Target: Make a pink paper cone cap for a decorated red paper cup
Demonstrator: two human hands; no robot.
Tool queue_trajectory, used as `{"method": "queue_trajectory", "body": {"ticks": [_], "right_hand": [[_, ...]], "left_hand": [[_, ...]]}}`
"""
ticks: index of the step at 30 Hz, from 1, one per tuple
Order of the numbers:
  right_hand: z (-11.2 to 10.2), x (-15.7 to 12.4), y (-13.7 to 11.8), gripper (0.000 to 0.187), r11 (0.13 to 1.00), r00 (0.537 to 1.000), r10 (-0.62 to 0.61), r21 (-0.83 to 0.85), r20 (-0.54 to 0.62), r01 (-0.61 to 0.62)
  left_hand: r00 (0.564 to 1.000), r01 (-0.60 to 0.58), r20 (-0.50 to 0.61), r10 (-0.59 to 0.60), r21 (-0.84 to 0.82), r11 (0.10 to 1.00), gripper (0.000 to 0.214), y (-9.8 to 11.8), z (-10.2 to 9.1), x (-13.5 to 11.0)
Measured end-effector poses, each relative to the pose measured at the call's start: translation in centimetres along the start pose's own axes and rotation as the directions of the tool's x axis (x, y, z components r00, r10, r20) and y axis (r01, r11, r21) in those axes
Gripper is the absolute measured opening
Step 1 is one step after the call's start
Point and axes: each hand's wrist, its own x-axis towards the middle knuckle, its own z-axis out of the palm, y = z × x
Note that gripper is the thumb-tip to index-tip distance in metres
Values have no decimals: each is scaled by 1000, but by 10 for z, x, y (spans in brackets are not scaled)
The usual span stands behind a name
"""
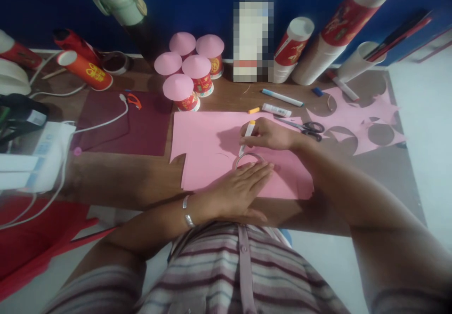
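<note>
My right hand grips a white marker with a yellow end, tip down against the pink paper. That tip is beside the rim of a thin grey ring lying on the sheet. My left hand rests flat with fingers stretched out, its fingertips over the near part of the ring, so that side is hidden. To the left of the ring, a faint curved line shows on the paper. Scissors with dark handles lie just beyond my right wrist, partly on the paper.
Red paper cups with pink cone tops stand at the back. A glue stick, a blue marker and a yellow cap lie behind the paper. Pink scraps with round holes are at right, a maroon sheet and a white cable at left.
</note>
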Motion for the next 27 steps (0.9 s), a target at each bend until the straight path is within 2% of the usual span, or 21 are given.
{"method": "queue_trajectory", "body": {"ticks": [5,10,15,18,24,27], "right_hand": [[-1,-25,6,32,994,981,74,95,-178,-58],[5,-52,11,32,984,928,155,134,-339,-115],[15,-82,15,29,979,888,187,152,-420,-135],[24,-99,13,26,981,874,185,142,-450,-135],[47,-123,4,19,987,812,141,19,-567,-158],[63,-134,2,14,987,785,78,-63,-615,-147]], "left_hand": [[1000,7,-19,-7,-5,1000,107,-2,1,0],[997,-19,-79,19,-2,1000,104,-2,0,2],[990,-44,-130,45,4,999,98,-3,0,3],[988,-46,-146,44,-11,999,101,-5,1,2],[984,-71,-165,71,4,997,105,-6,0,5],[981,-82,-171,88,42,996,105,-6,0,5]]}}
